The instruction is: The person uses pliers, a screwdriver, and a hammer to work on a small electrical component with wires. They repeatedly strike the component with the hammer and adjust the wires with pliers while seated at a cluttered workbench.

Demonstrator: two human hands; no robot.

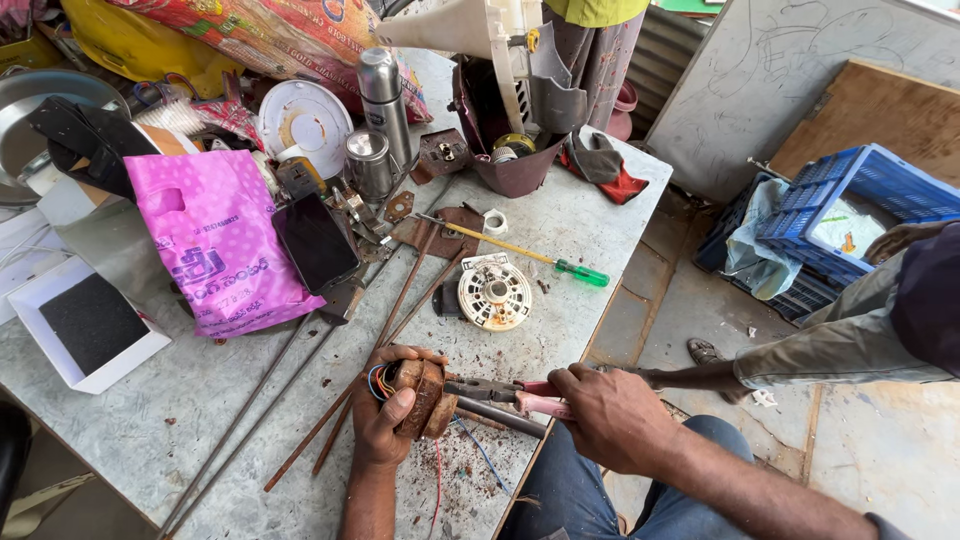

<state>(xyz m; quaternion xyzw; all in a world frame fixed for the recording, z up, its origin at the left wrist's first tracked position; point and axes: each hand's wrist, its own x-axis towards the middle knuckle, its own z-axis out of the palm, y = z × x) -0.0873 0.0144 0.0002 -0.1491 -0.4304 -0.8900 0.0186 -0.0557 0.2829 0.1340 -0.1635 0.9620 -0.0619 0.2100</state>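
Left hand [385, 415]: closed around a rusty motor core [420, 395], held on the table [200, 400].
Right hand [600, 415]: closed on pliers [500, 392], whose tip is touching the core.

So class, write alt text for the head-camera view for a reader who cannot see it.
A person's left hand holds a rusty motor part at a table edge while the right hand grips pink-handled pliers against it. A green-handled screwdriver, metal rods and a pink bag lie nearby.
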